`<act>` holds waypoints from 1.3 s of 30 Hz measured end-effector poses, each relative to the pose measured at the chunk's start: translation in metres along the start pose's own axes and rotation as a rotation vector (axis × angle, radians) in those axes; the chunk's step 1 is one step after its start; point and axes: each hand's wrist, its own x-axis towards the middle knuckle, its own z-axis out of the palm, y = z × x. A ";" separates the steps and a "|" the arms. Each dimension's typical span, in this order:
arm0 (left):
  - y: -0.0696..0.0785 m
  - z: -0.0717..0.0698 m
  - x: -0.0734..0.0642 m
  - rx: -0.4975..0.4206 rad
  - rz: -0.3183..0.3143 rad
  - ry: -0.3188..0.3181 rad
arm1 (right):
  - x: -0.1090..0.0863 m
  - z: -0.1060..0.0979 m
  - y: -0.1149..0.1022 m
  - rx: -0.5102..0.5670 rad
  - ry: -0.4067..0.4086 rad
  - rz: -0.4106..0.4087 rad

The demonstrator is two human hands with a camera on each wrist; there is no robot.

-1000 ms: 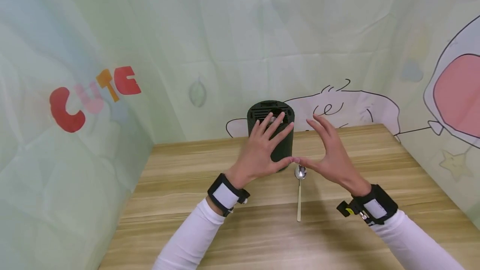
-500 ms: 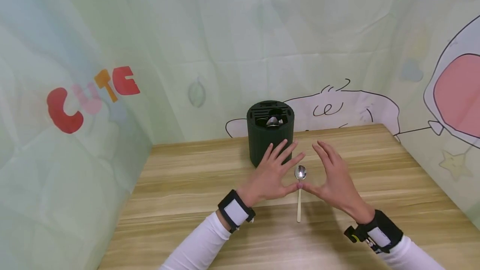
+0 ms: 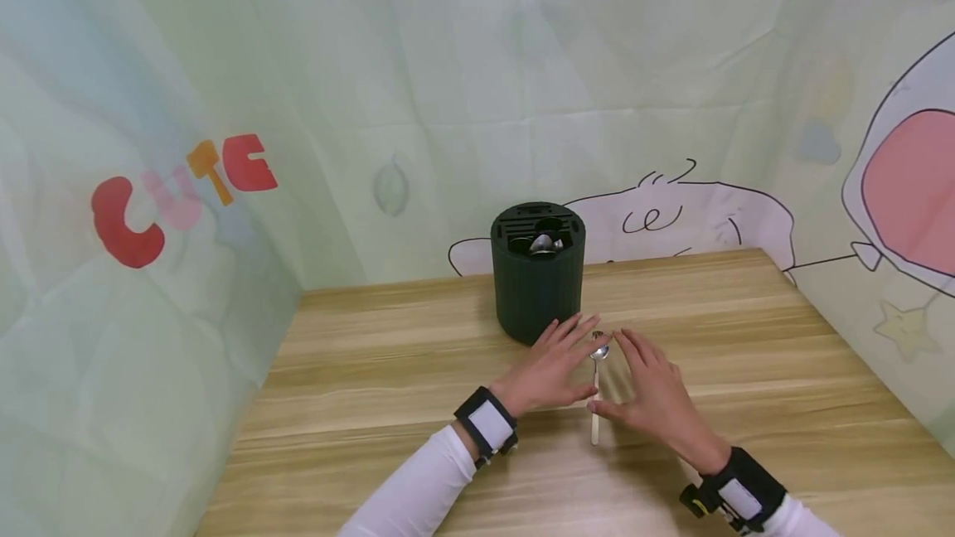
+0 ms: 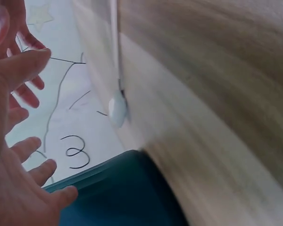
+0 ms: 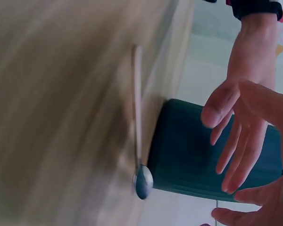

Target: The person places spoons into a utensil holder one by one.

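A spoon (image 3: 594,421) with a silver bowl and a pale handle lies on the wooden table, its bowl pointing away from me. Above it on the left hovers my left hand (image 3: 552,369), fingers spread and holding nothing. My right hand (image 3: 656,400) is raised on the spoon's other side, thumb and fingers apart, also with nothing in them. Both wrist views show a gap between the hands and the spoon (image 5: 137,108). Behind my left hand stands a dark green cylindrical utensil holder (image 3: 537,297), with several silver spoon-like pieces (image 3: 543,244) in its front opening.
The wooden table (image 3: 358,404) ends at the back against a pale printed cloth (image 3: 462,106), which also hangs along the left and right sides. The utensil holder (image 4: 118,193) is close to my left fingertips in the left wrist view.
Both hands have drawn back toward me and lower, from in front of the utensil holder to over the spoon. Their thumbs, touching earlier, are now slightly apart. Spoon and holder have stayed put.
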 end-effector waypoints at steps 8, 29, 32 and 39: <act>0.000 0.017 0.007 0.020 0.013 -0.110 | -0.009 0.013 -0.003 -0.040 -0.113 0.102; 0.006 0.030 0.014 0.110 0.077 -0.177 | -0.013 0.026 0.001 -0.164 -0.207 0.105; 0.006 0.030 0.014 0.113 0.092 -0.159 | -0.014 0.024 0.002 -0.162 -0.212 0.094; 0.008 0.028 0.012 0.102 0.086 -0.140 | -0.016 0.017 0.004 -0.131 -0.176 0.035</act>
